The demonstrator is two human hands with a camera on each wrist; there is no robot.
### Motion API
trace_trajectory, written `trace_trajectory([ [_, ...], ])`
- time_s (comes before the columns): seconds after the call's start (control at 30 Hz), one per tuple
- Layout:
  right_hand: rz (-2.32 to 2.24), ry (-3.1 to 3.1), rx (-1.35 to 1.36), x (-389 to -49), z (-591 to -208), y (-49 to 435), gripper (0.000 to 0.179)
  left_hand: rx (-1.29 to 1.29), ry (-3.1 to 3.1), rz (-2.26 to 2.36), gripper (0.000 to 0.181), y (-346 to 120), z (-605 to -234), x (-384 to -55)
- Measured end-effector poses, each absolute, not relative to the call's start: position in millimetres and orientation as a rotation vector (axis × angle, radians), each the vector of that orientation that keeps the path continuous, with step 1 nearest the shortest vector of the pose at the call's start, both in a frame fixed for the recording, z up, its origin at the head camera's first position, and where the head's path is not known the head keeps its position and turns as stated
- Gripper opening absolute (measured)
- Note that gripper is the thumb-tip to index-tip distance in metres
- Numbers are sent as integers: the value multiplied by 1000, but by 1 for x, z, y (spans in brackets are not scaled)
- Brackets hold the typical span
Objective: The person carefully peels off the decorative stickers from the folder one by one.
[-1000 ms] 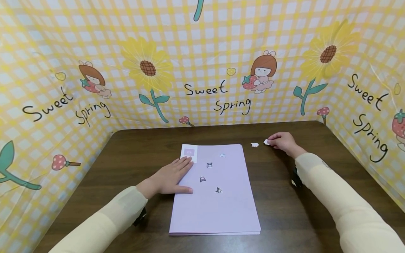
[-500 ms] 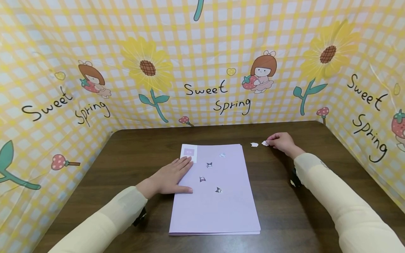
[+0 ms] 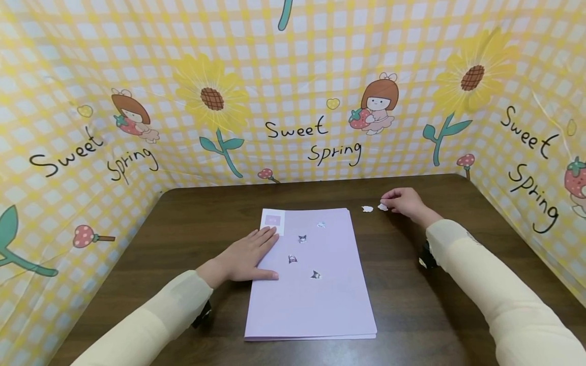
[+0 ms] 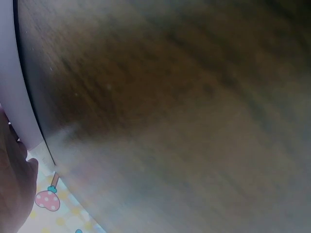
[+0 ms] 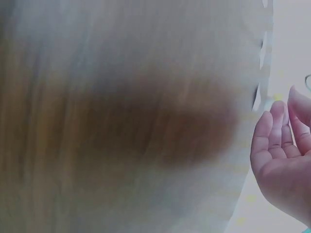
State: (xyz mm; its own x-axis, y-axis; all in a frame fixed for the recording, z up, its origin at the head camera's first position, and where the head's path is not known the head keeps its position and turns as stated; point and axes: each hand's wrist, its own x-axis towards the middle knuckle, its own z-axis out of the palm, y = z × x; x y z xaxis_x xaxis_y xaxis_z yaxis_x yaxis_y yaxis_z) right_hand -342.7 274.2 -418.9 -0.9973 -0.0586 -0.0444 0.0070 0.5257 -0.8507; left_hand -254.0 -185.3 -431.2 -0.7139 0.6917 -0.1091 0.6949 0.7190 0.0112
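In the head view my left hand (image 3: pixel 249 254) lies flat on a lilac folder (image 3: pixel 329 305), fingers straight, near its white label (image 3: pixel 270 216). Small cartoon stickers sit on the folder: a pale one (image 3: pixel 321 224) and several dark ones, such as this sticker (image 3: pixel 315 275). My right hand (image 3: pixel 407 202) is at the table's back, its loosely bent fingertips just above a small white paper cut-out (image 3: pixel 382 207). A second white cut-out (image 3: pixel 368 209) lies to its left. In the right wrist view, the fingers of the right hand (image 5: pixel 284 155) stand apart from the white cut-out (image 5: pixel 257 98).
A dark wooden table (image 3: pixel 192 223) bears everything. Yellow checked cloth (image 3: pixel 302 81) with sunflowers and lettering hangs behind it and along both sides.
My right hand has set the white cut-out down slightly to the left, beside the other one, then loosened and lifted its fingers a little. My left hand has stayed in place.
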Motion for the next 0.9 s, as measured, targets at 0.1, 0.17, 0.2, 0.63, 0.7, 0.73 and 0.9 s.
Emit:
trace_trajectory([
  [0.1,-1490,2668,-69,-341,-416,265,26,1130,2814,-46,108,-185,-430,-253],
  [0.17,-1496,2646,-84,-341,-415,257,26,1129,2814,-45,108,-185,-430,-253],
  [0.2,-1502,2628,-96,-340,-415,254,26,1128,2814,-44,108,-186,-430,-253],
  [0.63,-1545,2485,-221,-325,-411,202,25,1160,2821,-76,107,-185,-430,-253],
  [0.7,-1539,2476,-230,-322,-410,194,24,1171,2821,-78,107,-185,-429,-252],
  [0.73,-1534,2472,-243,-321,-410,191,24,1179,2822,-77,107,-185,-429,-253],
  [0.9,-1506,2467,-315,-319,-412,175,26,1194,2826,-91,108,-186,-430,-253],
])
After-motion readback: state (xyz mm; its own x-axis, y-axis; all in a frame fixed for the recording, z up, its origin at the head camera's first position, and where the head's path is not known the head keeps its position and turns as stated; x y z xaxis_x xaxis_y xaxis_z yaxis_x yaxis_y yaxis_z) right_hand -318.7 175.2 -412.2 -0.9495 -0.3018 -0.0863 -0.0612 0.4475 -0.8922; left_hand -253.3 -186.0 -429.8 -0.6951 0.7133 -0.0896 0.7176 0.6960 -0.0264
